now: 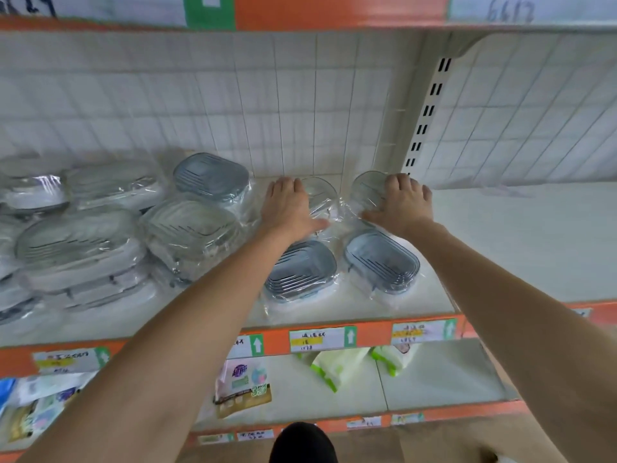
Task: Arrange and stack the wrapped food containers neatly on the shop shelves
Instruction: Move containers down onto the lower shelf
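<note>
Front-edge containers (300, 267) (382, 259): grey-blue lids, ridged with parallel dark lines, clear wrap. Left-end stacks (80, 248): pale grey, same ridging. Shelf (500, 242) off-white, front strip (370, 332) orange, white price labels (317, 339) marked with yellow bands and green arrow tabs. Back panel (233, 105) white, gridded. Green-and-white packs (334, 365) seen on the shelf below.

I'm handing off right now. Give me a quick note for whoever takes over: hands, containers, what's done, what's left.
Left hand rests flat on the back-left wrapped container; right hand rests flat on the back-right one.
Two blue-lidded containers lie singly in front of them, near the shelf edge.
Done: stacked piles at the left.
Left: the four loose containers lie unstacked; the shelf beyond the upright holds no containers.
</note>
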The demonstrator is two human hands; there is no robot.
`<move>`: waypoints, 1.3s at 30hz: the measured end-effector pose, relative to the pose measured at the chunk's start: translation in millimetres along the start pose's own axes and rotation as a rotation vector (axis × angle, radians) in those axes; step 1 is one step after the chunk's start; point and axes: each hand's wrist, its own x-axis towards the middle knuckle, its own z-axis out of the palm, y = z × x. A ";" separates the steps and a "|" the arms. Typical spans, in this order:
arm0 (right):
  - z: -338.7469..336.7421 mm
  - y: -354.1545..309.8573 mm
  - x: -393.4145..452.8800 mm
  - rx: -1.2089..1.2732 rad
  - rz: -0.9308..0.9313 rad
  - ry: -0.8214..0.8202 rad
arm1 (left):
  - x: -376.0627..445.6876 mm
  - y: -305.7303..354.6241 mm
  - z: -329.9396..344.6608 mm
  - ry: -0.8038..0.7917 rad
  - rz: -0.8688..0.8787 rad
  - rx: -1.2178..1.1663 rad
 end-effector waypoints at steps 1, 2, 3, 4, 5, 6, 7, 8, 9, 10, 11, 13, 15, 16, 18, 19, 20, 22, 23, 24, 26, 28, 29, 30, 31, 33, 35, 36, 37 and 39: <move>-1.9 -0.6 -0.2 -0.016 -0.003 -0.018 | -1.0 0.2 -0.7 -0.002 0.010 -0.002; -3.6 -1.0 -1.1 -0.029 -0.009 -0.028 | -2.3 0.4 -1.1 -0.003 0.024 -0.020; -4.6 -1.9 -3.0 -0.039 -0.021 -0.023 | -3.9 0.6 -1.3 0.000 0.044 -0.053; -5.7 -3.2 -5.4 -0.052 -0.045 -0.005 | -5.8 1.2 -1.3 0.006 0.072 -0.087; -6.7 -6.9 -9.5 -0.070 -0.080 0.018 | -10.7 0.9 -1.9 0.020 0.101 -0.112; -7.5 -9.1 -14.1 -0.088 -0.115 0.048 | -16.0 2.8 -1.8 0.045 0.135 -0.120; -8.9 -11.3 -19.2 -0.100 -0.143 0.069 | -21.6 5.1 -1.8 0.071 0.173 -0.121; -10.4 -15.1 -25.4 -0.103 -0.163 0.073 | -28.4 5.7 -3.1 0.085 0.208 -0.133; -12.2 -19.2 -32.1 -0.098 -0.177 0.063 | -35.7 5.7 -5.7 0.093 0.239 -0.154; -14.6 -23.2 -39.1 -0.090 -0.186 0.046 | -42.9 4.8 -8.5 0.100 0.265 -0.176; -18.1 -27.0 -46.1 -0.083 -0.192 0.020 | -50.6 2.8 -12.2 0.101 0.285 -0.191; -28.2 -34.6 -60.5 -0.082 -0.210 -0.024 | -67.1 -2.6 -22.5 0.082 0.297 -0.189; -40.7 -42.1 -76.6 -0.084 -0.233 -0.060 | -84.7 -7.2 -33.0 0.048 0.284 -0.183; -47.4 -46.2 -85.6 -0.072 -0.244 -0.092 | -93.4 -8.7 -38.3 0.019 0.271 -0.188; -59.5 -54.0 -106.6 -0.040 -0.284 -0.200 | -111.2 -9.7 -48.9 -0.076 0.243 -0.200; -65.1 -58.2 -118.3 -0.036 -0.306 -0.267 | -120.2 -9.7 -54.8 -0.140 0.230 -0.202; -70.9 -62.0 -130.5 -0.040 -0.324 -0.331 | -130.1 -9.7 -60.7 -0.209 0.216 -0.199; -82.8 -67.9 -154.6 -0.044 -0.352 -0.415 | -152.0 -10.0 -73.5 -0.330 0.179 -0.165; -89.7 -70.6 -166.0 -0.039 -0.365 -0.434 | -164.1 -11.2 -81.1 -0.364 0.162 -0.143; -97.7 -74.0 -176.8 -0.032 -0.380 -0.441 | -176.6 -13.5 -89.4 -0.386 0.151 -0.126; -116.8 -82.7 -197.0 -0.033 -0.422 -0.439 | -201.4 -19.8 -109.6 -0.405 0.146 -0.099; -139.1 -94.1 -215.8 -0.033 -0.462 -0.433 | -224.9 -28.6 -134.0 -0.405 0.141 -0.077; -151.3 -101.1 -225.1 -0.034 -0.480 -0.430 | -235.3 -33.6 -147.6 -0.408 0.137 -0.067; -164.5 -108.5 -234.3 -0.038 -0.500 -0.429 | -245.2 -38.7 -162.3 -0.412 0.133 -0.060; -178.3 -116.3 -243.2 -0.038 -0.518 -0.430 | -254.1 -43.4 -177.6 -0.422 0.132 -0.056; -207.5 -132.0 -258.8 -0.021 -0.557 -0.416 | -270.3 -51.2 -210.6 -0.444 0.134 -0.054; -239.1 -147.6 -272.0 0.004 -0.588 -0.387 | -284.6 -56.6 -245.7 -0.449 0.137 -0.055; -255.4 -154.7 -276.8 0.006 -0.604 -0.366 | -290.3 -58.6 -263.7 -0.439 0.141 -0.054; -271.1 -160.9 -279.9 -0.004 -0.623 -0.341 | -293.9 -60.3 -280.9 -0.428 0.143 -0.043; -302.4 -171.5 -282.5 -0.033 -0.650 -0.291 | -298.0 -62.7 -316.3 -0.374 0.156 -0.026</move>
